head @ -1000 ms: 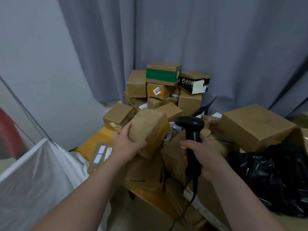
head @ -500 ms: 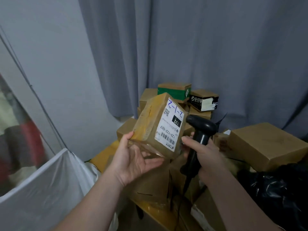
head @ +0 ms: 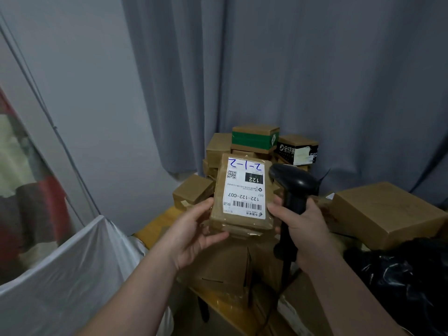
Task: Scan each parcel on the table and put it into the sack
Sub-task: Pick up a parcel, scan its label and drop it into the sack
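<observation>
The left hand (head: pixel 194 230) grips the parcel (head: pixel 242 214) at its lower left corner, upright above the piled boxes (head: pixel 192 193), label (head: pixel 244 190) facing the camera (print upside down). The right hand (head: pixel 304 229) clasps the scanner (head: pixel 294 187) just beside the parcel's right edge. The white sack (head: pixel 72 263) sits lower left, apart.

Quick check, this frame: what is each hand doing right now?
Left hand: holding the brown taped parcel with a white label.
Right hand: gripping the black handheld barcode scanner.
</observation>
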